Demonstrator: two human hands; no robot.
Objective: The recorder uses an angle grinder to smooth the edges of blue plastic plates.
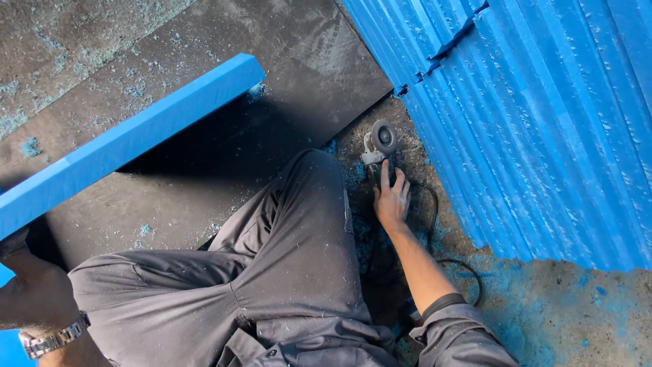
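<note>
Right hand on the angle grinder, left hand steadying a blue plank

The right hand (392,200) lies with fingers curled over the angle grinder (377,153) on the dusty floor beside the stacked blue planks (543,122) — a pick-up, by the look of it. The left hand (34,295) is at the near end of the long blue plank (129,143), which slants over a dark mat (204,183); I cannot tell its finger state. Lifting calls for a firm wrap clear of the disc — and of the trailing cord (462,268).
</note>
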